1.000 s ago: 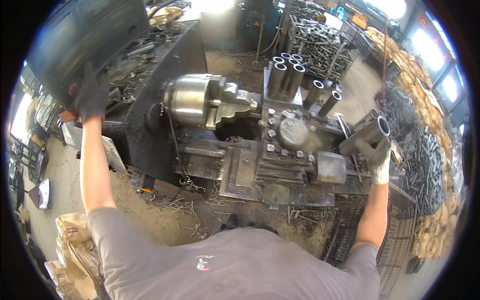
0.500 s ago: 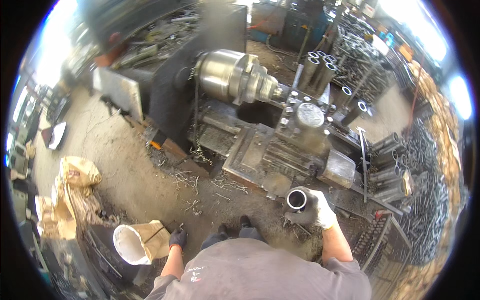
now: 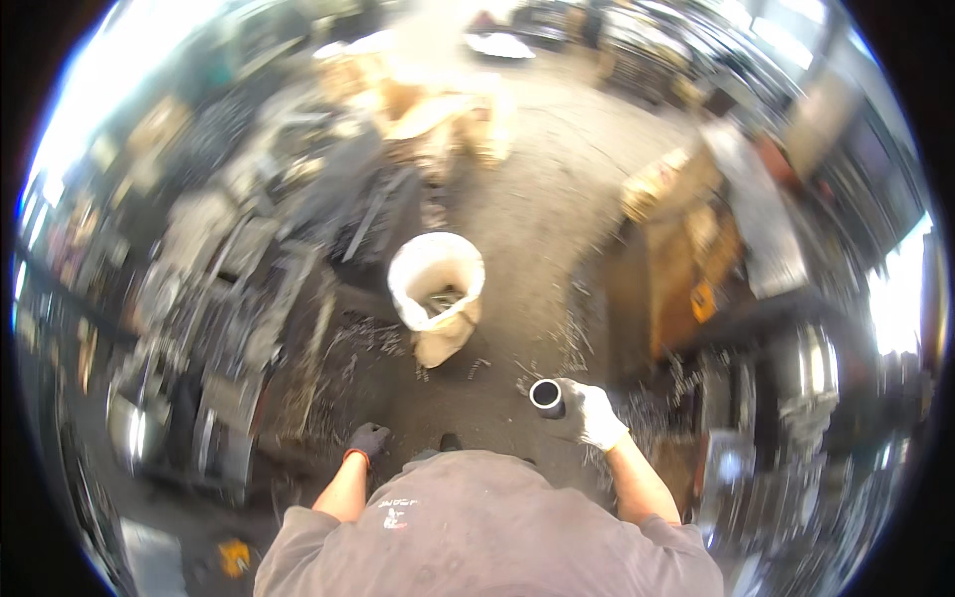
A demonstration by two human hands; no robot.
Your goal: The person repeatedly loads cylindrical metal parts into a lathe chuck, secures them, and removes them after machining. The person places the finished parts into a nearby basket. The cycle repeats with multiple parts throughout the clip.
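Observation:
My right hand [image 3: 589,414], in a white glove with a grey palm, is closed round a short metal tube [image 3: 546,396]. The tube's round open end faces up, showing a bright rim and a dark bore. My left hand [image 3: 369,439], in a dark grey glove with a red cuff, hangs low at my left side. Nothing shows in it, and its fingers are too blurred to make out. Ahead of me, between the two hands, stands a sack [image 3: 450,340] with a white inside and some metal pieces in its bottom.
Metal shavings [image 3: 577,338] litter the concrete floor [image 3: 557,189]. On the right is a machine with a rusty brown plate [image 3: 668,289] and a pale upright panel [image 3: 753,214]. Blurred machinery [image 3: 224,398] lines the left. Farther ahead lie crumpled tan sacks [image 3: 438,109].
My view has swung left, away from the lathe and its upright tubes, so the sack is now in front of me. The tube has stayed in my right hand.

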